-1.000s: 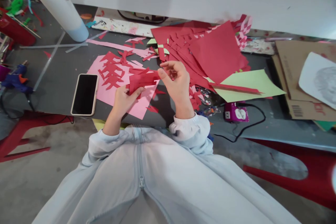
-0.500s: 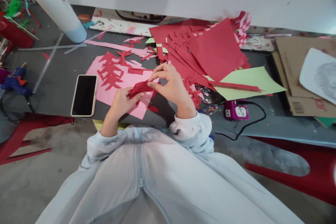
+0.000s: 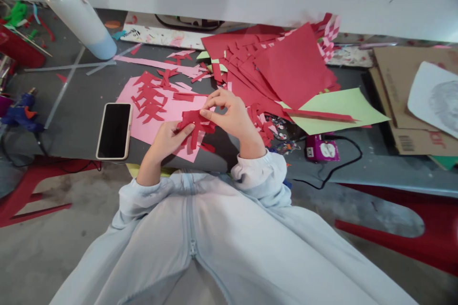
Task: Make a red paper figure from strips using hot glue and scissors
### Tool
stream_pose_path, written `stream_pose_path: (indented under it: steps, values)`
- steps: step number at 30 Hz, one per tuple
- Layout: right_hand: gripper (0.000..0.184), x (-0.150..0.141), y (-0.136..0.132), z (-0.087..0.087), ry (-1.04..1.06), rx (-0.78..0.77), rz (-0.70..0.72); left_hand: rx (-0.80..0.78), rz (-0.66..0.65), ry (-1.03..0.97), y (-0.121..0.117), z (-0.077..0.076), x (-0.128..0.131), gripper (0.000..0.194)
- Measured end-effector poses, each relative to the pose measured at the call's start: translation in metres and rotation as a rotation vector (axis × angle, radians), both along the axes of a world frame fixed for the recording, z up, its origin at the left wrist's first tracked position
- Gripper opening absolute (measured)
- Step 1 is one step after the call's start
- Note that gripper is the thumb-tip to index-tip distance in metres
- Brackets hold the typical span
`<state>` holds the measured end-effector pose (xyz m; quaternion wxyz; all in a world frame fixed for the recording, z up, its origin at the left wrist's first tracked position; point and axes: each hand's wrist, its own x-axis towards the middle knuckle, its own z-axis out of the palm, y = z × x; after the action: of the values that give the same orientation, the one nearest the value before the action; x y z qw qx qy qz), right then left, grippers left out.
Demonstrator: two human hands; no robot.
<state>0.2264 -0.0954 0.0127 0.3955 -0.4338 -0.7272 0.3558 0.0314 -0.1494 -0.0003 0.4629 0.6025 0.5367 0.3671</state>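
Between my two hands is a piece of red paper (image 3: 191, 117) with cut strips hanging down from it. My left hand (image 3: 168, 139) pinches its left side, thumb on top. With thumb and fingertips together, my right hand (image 3: 229, 113) grips the upper right corner. Both hands hold the piece above a pink sheet (image 3: 141, 128). On that sheet lie a red paper cut-out (image 3: 148, 97) in the shape of a character and a red folded strip (image 3: 184, 97). Some strip ends are hidden behind my fingers.
A phone (image 3: 114, 131) lies left of the pink sheet, with a tall bottle (image 3: 80, 14) behind it. Red sheets (image 3: 286, 66) are piled at the back, beside a light green sheet (image 3: 332, 109). A purple box (image 3: 322, 148) with a black cable and cardboard (image 3: 411, 95) are on the right.
My right hand has come in from the right and taken hold of the red paper. The paper has turned so that its strips, earlier pointing right, now hang toward me.
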Motion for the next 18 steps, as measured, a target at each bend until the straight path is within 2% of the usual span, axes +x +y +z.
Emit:
stream_pose_path:
  steps: [4,7,13,18]
  values:
    - [0.008,-0.001,0.002,0.002,0.004,-0.013,0.033,-0.015,-0.044,0.038,0.003,-0.002,-0.001,0.053]
    - [0.013,-0.002,0.006,0.001,0.029,0.01,0.028,-0.013,-0.051,0.067,0.008,0.003,-0.001,0.05]
    - [0.027,-0.008,0.02,-0.002,0.091,0.075,-0.015,0.021,0.067,0.062,0.024,0.018,0.004,0.044]
    - [0.042,-0.005,0.033,-0.005,0.183,-0.005,-0.12,-0.063,0.131,0.046,0.039,0.025,0.005,0.036]
